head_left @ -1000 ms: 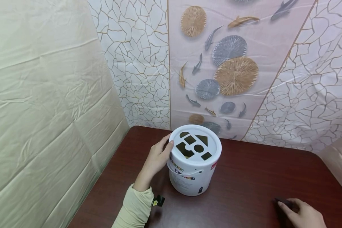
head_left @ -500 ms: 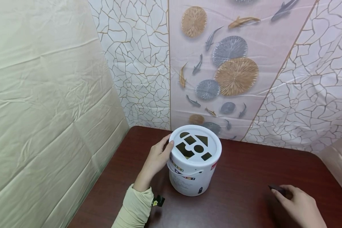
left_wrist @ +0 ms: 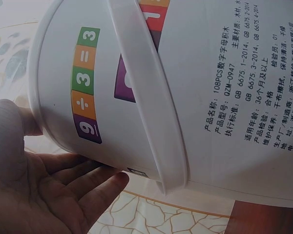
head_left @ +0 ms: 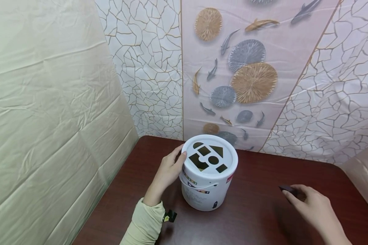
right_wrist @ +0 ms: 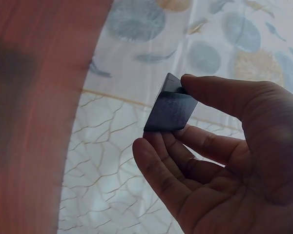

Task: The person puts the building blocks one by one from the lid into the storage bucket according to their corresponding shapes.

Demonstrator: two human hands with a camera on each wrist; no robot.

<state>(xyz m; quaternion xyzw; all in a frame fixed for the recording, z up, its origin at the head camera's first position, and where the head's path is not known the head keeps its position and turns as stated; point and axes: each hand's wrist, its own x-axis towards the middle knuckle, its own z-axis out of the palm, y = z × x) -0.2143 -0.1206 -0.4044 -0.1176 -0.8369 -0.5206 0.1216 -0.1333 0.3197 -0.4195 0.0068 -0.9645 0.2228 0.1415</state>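
Observation:
A white lidded bucket [head_left: 202, 190] stands upright on the table, with shape-cut holes in its lid [head_left: 213, 143]. Against the bucket's left side rests my left hand [head_left: 168, 168], thumb at the lid's rim and fingers fairly straight along the wall. The left wrist view shows the same fingers [left_wrist: 83, 183] touching the bucket below its rim. Off to the right, my right hand [head_left: 314, 206] pinches a dark triangular block [head_left: 288, 189] between thumb and fingers above the table. Up close in the right wrist view, the block [right_wrist: 171, 109] has a flat face and sharp edges.
The dark red table [head_left: 257, 217] extends under both hands. Patterned cloth [head_left: 153, 68] hangs behind its back edge, and a pale cloth wall [head_left: 58, 102] closes the left side. A white carry handle [left_wrist: 151, 97] hangs across the bucket's front.
My right hand has moved left and farther from me, carrying the dark triangular block toward the bucket. My left hand and the bucket stay in place.

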